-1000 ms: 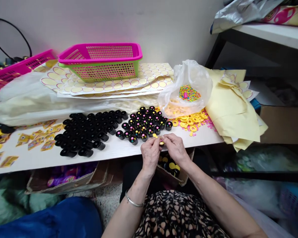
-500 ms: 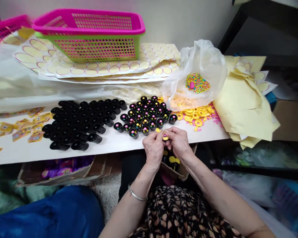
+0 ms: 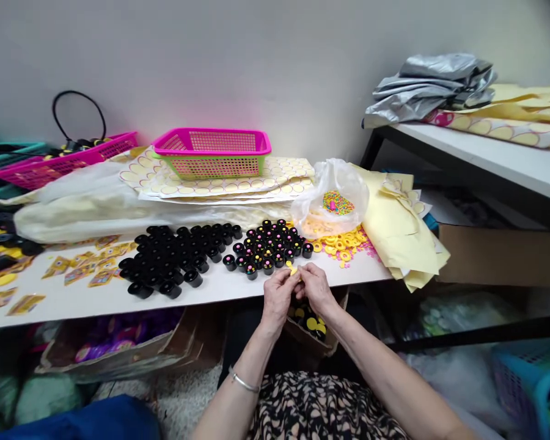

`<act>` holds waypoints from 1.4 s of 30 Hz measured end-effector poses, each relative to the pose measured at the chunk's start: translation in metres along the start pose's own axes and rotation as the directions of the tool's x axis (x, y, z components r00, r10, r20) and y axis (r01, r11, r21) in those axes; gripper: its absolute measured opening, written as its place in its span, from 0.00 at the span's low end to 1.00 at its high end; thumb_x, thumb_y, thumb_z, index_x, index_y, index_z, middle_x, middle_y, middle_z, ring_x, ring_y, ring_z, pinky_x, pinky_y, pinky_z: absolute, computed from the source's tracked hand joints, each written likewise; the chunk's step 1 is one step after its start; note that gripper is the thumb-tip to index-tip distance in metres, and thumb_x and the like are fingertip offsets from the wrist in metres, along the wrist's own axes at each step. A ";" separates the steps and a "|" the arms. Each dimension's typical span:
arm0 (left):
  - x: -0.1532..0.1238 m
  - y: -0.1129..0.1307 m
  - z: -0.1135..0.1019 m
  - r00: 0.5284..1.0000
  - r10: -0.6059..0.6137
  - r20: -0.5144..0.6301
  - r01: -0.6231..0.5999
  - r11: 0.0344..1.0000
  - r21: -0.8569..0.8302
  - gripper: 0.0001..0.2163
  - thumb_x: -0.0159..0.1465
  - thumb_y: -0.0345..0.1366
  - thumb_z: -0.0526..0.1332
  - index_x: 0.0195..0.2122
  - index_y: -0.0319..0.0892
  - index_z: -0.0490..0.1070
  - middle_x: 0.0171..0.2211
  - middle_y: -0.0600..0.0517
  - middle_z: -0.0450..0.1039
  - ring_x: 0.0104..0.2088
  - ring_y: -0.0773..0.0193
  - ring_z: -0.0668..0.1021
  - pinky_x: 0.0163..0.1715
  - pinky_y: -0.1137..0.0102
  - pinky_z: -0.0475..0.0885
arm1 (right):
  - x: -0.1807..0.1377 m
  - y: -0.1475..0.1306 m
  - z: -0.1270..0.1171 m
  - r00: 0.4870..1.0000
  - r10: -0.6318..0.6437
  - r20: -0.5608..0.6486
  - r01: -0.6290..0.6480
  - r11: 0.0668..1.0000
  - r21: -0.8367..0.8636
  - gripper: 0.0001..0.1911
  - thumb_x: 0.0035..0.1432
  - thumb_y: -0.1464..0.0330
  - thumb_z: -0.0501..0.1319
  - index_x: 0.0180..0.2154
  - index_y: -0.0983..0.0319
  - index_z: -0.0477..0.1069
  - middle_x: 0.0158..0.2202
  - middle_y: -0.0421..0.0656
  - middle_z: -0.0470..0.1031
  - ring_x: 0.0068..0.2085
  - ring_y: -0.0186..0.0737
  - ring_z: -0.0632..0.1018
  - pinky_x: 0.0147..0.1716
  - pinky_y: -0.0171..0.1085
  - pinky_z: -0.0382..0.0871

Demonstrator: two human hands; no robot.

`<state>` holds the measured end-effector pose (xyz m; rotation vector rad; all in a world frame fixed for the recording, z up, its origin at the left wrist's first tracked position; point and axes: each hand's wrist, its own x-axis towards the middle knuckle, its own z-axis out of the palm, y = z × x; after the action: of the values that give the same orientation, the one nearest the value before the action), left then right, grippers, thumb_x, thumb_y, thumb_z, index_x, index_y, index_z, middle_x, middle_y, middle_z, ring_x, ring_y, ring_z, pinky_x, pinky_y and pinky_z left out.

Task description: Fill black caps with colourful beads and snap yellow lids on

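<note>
My left hand [image 3: 277,298] and my right hand [image 3: 316,287] meet at the table's front edge, fingertips closed together. Between them they pinch a small yellow plastic piece [image 3: 291,267], partly hidden by the fingers. Just beyond stand several short black cups [image 3: 268,264] with pink and yellow bits inside. To their left is a larger group of black cups [image 3: 170,289], their insides looking dark. Yellow rings [image 3: 345,255] and small pink pieces [image 3: 372,253] lie heaped to the right, by a clear plastic bag [image 3: 352,174] holding colourful beads [image 3: 339,204].
A pink and green basket [image 3: 211,165] rests on patterned sheets at the back. Yellow printed packets [image 3: 103,277] lie at the left. Under the table edge, a carton [image 3: 332,348] holds black and yellow pieces. Folded yellow paper [image 3: 398,232] leans at the right, beside a raised shelf [image 3: 508,150].
The view has tilted up and shifted, showing more wall and the right shelf. Both hands still hold the yellow piece; the pink centre seen earlier no longer shows.
</note>
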<state>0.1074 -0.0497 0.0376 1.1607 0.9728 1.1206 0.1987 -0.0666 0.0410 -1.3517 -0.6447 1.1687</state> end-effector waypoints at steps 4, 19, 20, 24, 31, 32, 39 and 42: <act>0.006 -0.001 0.004 0.987 -0.126 -0.095 0.117 0.989 -0.094 0.14 0.48 0.43 0.66 0.27 0.34 0.75 0.19 0.55 0.66 0.19 0.73 0.65 0.19 0.77 0.60 | -0.001 -0.004 0.002 0.999 0.007 0.034 -0.007 1.000 -0.021 0.13 0.49 0.60 0.57 0.26 0.62 0.60 0.17 0.35 0.67 0.14 0.29 0.69 0.09 0.26 0.62; 0.019 -0.011 0.016 0.960 -0.059 -0.275 0.098 0.987 0.128 0.11 0.52 0.42 0.62 0.21 0.39 0.72 0.19 0.54 0.68 0.23 0.69 0.69 0.21 0.76 0.61 | 0.012 -0.007 0.003 0.999 0.021 -0.041 -0.025 0.996 -0.082 0.13 0.51 0.59 0.57 0.23 0.61 0.59 0.11 0.31 0.59 0.11 0.28 0.62 0.06 0.26 0.51; 0.021 -0.011 0.017 0.960 -0.063 -0.274 0.103 0.986 0.134 0.11 0.53 0.42 0.62 0.22 0.39 0.73 0.20 0.53 0.68 0.24 0.68 0.69 0.21 0.76 0.61 | 0.013 -0.009 0.003 0.998 0.030 -0.050 -0.034 0.996 -0.079 0.13 0.50 0.59 0.57 0.23 0.61 0.59 0.11 0.31 0.59 0.10 0.28 0.63 0.06 0.26 0.51; 0.024 -0.010 0.018 0.962 -0.089 -0.257 0.127 0.982 0.137 0.11 0.53 0.43 0.61 0.23 0.40 0.73 0.20 0.53 0.69 0.25 0.67 0.70 0.22 0.75 0.63 | 0.017 -0.014 0.004 0.997 0.046 -0.055 -0.050 0.997 -0.063 0.12 0.49 0.61 0.58 0.23 0.61 0.60 0.12 0.32 0.61 0.10 0.29 0.64 0.06 0.27 0.53; 0.014 -0.003 0.006 0.997 -0.039 -0.060 0.047 0.988 0.145 0.12 0.55 0.44 0.61 0.30 0.40 0.76 0.30 0.50 0.71 0.30 0.67 0.70 0.27 0.76 0.65 | 0.016 -0.005 0.003 0.998 0.063 -0.016 -0.063 0.998 0.017 0.14 0.48 0.58 0.59 0.24 0.60 0.59 0.13 0.33 0.63 0.13 0.30 0.66 0.09 0.28 0.60; 0.012 -0.002 0.004 1.000 -0.020 -0.006 0.021 0.991 0.136 0.12 0.53 0.43 0.63 0.32 0.40 0.76 0.32 0.50 0.71 0.30 0.67 0.70 0.28 0.76 0.65 | 0.013 -0.006 0.002 0.998 0.066 -0.011 -0.066 0.996 0.061 0.14 0.48 0.58 0.60 0.24 0.61 0.59 0.15 0.33 0.65 0.14 0.30 0.67 0.11 0.28 0.62; -0.011 0.002 -0.001 0.977 0.035 0.210 -0.043 0.999 0.032 0.19 0.42 0.37 0.71 0.36 0.40 0.76 0.36 0.50 0.69 0.35 0.65 0.71 0.36 0.72 0.67 | -0.035 -0.019 -0.012 0.984 0.178 0.026 -0.179 0.955 0.237 0.14 0.45 0.62 0.63 0.29 0.60 0.60 0.23 0.35 0.68 0.19 0.29 0.69 0.15 0.30 0.66; -0.020 0.005 -0.001 0.955 0.063 0.290 -0.105 0.986 0.132 0.17 0.41 0.36 0.72 0.34 0.40 0.77 0.32 0.50 0.69 0.39 0.61 0.70 0.42 0.68 0.66 | -0.052 -0.021 -0.024 0.978 0.200 0.066 -0.210 0.950 0.231 0.15 0.45 0.60 0.64 0.30 0.60 0.60 0.25 0.35 0.69 0.19 0.30 0.70 0.15 0.31 0.67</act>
<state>0.1016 -0.0693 0.0428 1.4497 0.7962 0.9271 0.2080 -0.1197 0.0701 -1.2130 -0.3849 1.3975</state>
